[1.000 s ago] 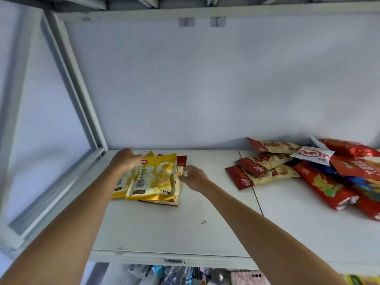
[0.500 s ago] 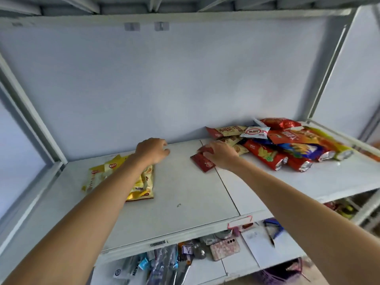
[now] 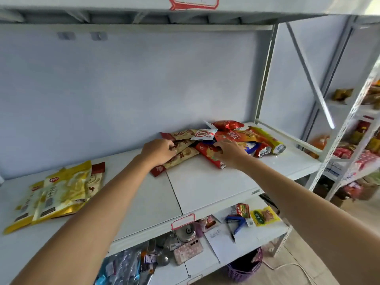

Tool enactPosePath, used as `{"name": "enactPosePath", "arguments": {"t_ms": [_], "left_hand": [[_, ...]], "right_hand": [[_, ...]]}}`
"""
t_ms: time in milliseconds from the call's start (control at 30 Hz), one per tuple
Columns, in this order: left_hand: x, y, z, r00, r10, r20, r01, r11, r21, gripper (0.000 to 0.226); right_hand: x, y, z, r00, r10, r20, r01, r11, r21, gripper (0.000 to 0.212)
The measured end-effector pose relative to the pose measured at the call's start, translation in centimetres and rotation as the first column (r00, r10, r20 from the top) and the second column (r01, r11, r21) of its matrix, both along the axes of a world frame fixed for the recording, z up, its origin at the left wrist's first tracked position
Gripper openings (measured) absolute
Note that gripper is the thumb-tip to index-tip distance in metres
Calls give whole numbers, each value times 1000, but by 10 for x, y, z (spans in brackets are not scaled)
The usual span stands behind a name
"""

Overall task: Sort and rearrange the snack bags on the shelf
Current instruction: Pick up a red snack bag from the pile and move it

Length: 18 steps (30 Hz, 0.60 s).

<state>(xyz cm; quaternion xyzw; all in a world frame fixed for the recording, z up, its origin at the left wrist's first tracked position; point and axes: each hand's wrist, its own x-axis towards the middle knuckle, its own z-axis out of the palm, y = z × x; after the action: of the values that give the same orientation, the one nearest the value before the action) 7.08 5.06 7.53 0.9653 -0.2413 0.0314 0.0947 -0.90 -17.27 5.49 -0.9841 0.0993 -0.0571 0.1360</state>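
Both hands have crossed from the yellow stack toward the unsorted heap since a second ago, and the head has swung right with them. Left hand (image 3: 159,150) now lies on the tan-and-maroon foil snack bags (image 3: 181,149), fingers curled over the upper one as if pinching its edge, though the fingertips are hidden against the foil, so whether the grip has closed is a judgement. Right hand (image 3: 230,150) rests with relaxed, fairly straight fingers on the long red crinkled chip bag (image 3: 209,156), seemingly steadying or parting the heap rather than gripping. I count three tan-and-maroon bags fanned together at the heap's left edge, probably already nudged apart as one kind. Behind them sit a small white sachet with a red oval logo (image 3: 203,134), one puffed red foil bag (image 3: 226,124), one long yellow chip bag (image 3: 267,136) and several red and blue bags overlapping too tightly to count. Well apart to the left, the flat yellow-and-gold pouches (image 3: 59,192) lie stacked on the white metal shelf board (image 3: 205,186), at least three showing, with a maroon-edged bag beneath; that is likely the finished group. Sorting seems early.
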Motion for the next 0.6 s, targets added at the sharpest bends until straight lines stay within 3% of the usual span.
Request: {"name": "enactPosePath", "arguments": {"t_ms": [300,600], "left_hand": [[-11,-137,-12,999,40,-33,-40,999,7,36],[3,-231,-31,996,85,-41,-82,994,68,31]], "right_hand": [[-12,-153,-11,999,49,-12,-50,996,-70,56],[22,-254,-32,995,101,-28,-102,993,-65,47]]}}
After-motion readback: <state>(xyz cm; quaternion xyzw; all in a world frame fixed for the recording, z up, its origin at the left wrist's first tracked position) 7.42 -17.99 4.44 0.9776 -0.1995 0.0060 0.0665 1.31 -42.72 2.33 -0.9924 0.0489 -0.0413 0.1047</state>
